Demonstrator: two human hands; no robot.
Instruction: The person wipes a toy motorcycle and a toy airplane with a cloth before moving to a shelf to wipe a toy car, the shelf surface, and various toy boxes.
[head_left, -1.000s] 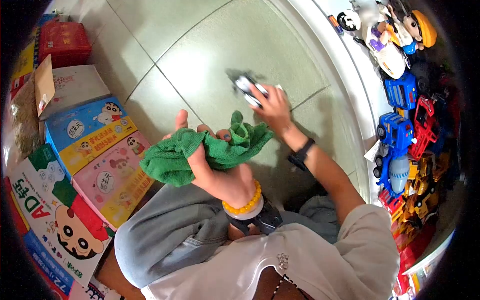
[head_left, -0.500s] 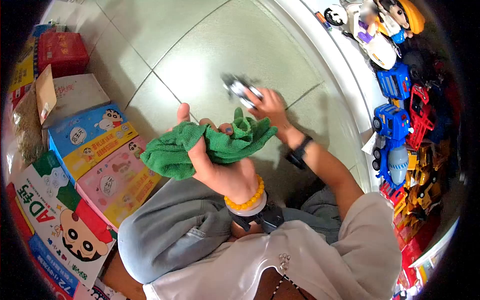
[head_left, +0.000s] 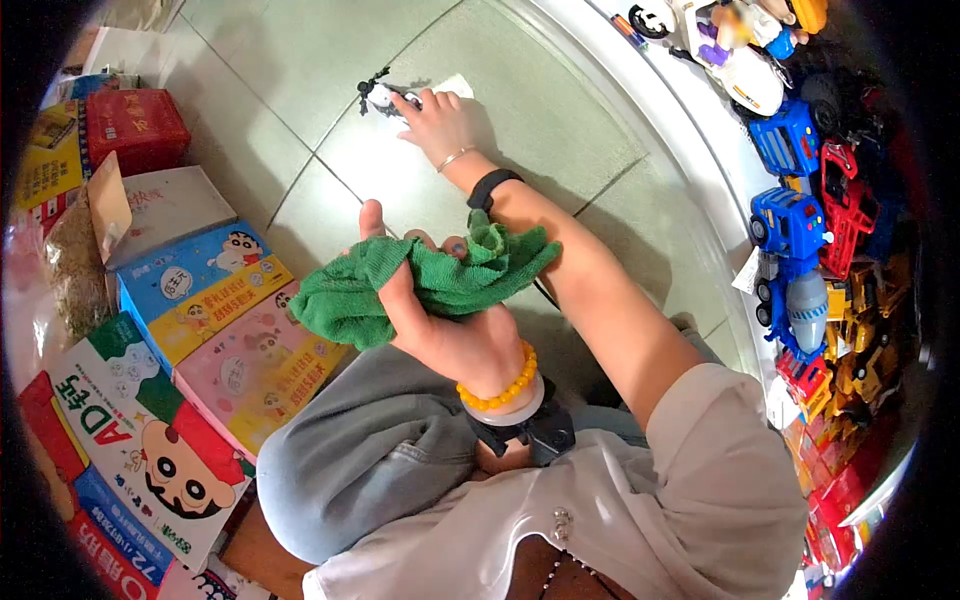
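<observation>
My left hand [head_left: 480, 350], palm up with a yellow bead bracelet at the wrist, is wrapped in a bunched green cloth [head_left: 430, 285]. Its thumb points up, and the curled fingertips show above the cloth. Farther out over the floor, my right hand [head_left: 440, 127] has its fingers spread, the index finger on a small black-and-white toy [head_left: 380, 97]. That toy sits on the tiles, its black parts at the far left end. Part of it is hidden behind the fingers, and a white patch shows just past them.
Snack boxes line the left side: a blue-and-yellow box [head_left: 200, 275], a pink box [head_left: 262, 365], a red box [head_left: 135, 127] and a large printed carton [head_left: 150, 450]. On the right, a white shelf [head_left: 690, 180] bears toy vehicles, including a blue truck [head_left: 785, 222].
My right hand has moved forward and left with the black-and-white toy, which was blurred in its grip and now sits on the floor. My left hand and the green cloth stay nearly the same.
</observation>
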